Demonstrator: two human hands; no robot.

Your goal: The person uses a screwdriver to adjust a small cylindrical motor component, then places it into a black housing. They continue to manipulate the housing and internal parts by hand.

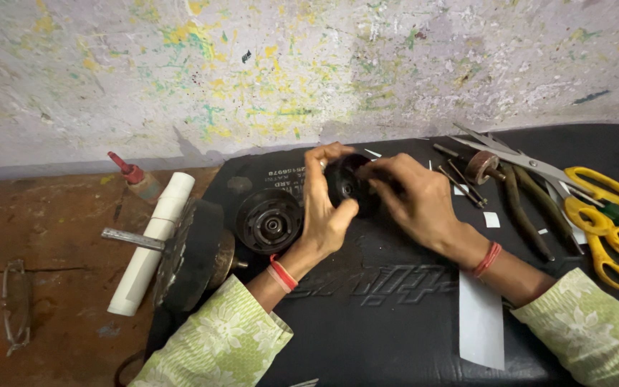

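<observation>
A white paper strip [481, 319] lies nearest the viewer on the black mat [381, 315], which serves as the landmark for everything here. Just past it, over the middle of the mat, both hands meet around a small black round part [349, 185]. The left hand [324, 211] is curled about the part's left side, thumb on its front face and fingers over the top. The right hand [413, 197] grips the part's right side with fingertips pressed to its edge. The part is lifted just above the mat, held between the two hands.

On the mat's left portion, beside the left hand, sits a second black round part [269, 221] with a metal centre. At the mat's left edge a heavy dark disc on a metal shaft [191, 254] stands on its rim, and a white tube [150, 244] lies just off the mat on the wooden surface. Toward the mat's right edge lie dark pliers [528, 208] and yellow-handled scissors [603, 215]. Beyond the mat's far left corner stands a small bottle with a red nozzle [137, 180].
</observation>
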